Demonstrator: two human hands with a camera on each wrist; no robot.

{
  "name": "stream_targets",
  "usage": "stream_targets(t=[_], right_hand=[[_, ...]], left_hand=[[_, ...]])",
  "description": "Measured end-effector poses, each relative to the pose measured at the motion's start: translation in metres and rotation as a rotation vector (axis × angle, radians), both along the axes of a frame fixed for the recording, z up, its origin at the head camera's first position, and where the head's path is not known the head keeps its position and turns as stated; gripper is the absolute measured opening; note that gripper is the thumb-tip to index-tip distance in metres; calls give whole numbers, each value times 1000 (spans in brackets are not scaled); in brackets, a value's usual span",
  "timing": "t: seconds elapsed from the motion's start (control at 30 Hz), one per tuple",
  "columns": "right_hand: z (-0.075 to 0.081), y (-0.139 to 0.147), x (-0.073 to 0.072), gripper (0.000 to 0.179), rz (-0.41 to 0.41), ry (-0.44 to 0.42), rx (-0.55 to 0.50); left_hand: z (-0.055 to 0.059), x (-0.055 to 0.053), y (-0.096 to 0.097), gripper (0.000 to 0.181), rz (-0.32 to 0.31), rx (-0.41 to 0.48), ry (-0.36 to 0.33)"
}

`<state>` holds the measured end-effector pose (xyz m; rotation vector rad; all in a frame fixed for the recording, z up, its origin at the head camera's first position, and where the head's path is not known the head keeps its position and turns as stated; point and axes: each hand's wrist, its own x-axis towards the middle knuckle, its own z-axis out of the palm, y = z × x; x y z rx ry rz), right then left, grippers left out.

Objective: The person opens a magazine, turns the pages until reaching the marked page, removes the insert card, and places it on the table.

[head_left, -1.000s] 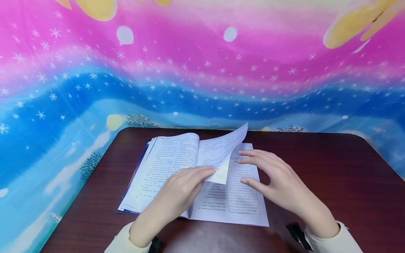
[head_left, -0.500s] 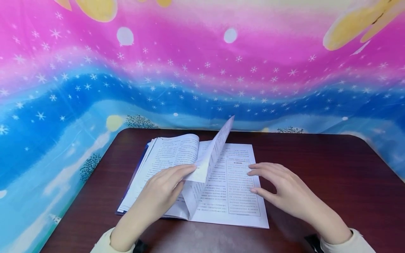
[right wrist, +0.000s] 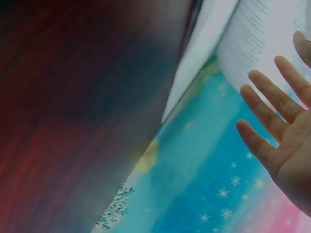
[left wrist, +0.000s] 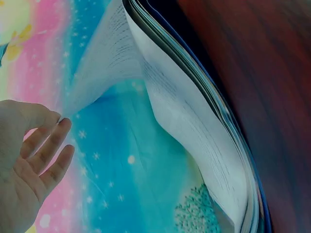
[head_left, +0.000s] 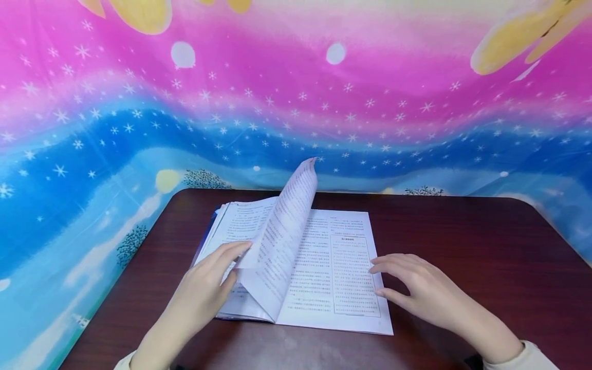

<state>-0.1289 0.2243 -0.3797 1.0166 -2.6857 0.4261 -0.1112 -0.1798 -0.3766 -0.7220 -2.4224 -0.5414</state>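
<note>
An open book (head_left: 314, 288) with printed pages lies on the dark wooden table. One page (head_left: 287, 231) stands raised and curls over toward the left half. My left hand (head_left: 203, 280) pinches the corner of that page between thumb and fingertips; the left wrist view shows the pinched page (left wrist: 109, 63) at the thumb tip. The book's page stack and blue cover edge (left wrist: 233, 124) run beside it there. My right hand (head_left: 423, 288) hovers by the right page's outer edge, fingers spread and holding nothing. In the right wrist view, the right hand (right wrist: 286, 126) shows its palm with fingers apart.
The reddish-brown table (head_left: 485, 246) extends on both sides of the book. Behind it hangs a pink and blue cloth (head_left: 393, 113) with white snowflakes, reaching the table's back edge.
My left hand has moved left and slightly down, carrying the page from the right half up and over toward the left. My right hand has drawn back right and downward.
</note>
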Motion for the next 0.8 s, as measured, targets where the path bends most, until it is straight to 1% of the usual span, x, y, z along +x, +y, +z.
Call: stream_targets(t=[0.1, 0.2, 0.3, 0.4, 0.53, 0.67, 0.8], right_hand=[[-4, 3, 0, 32, -13, -57, 26], [-7, 6, 0, 32, -20, -100, 51], [-9, 8, -1, 33, -18, -119, 70], [-10, 9, -1, 33, -17, -134, 83], [-11, 10, -1, 34, -28, -179, 101], [-13, 11, -1, 33, -31, -208, 112], [-14, 12, -1, 34, -31, -213, 117]], left_hand=[[-1, 3, -8, 68, 53, -13, -14], [-2, 5, -14, 72, 106, -25, -48], [-3, 7, -20, 78, 153, -26, -117], [-4, 10, -25, 81, 191, -27, -200], [-6, 14, -31, 84, 225, -40, -293], [-8, 17, -39, 85, 252, -67, -363], [-11, 17, -47, 88, 273, -89, -415]])
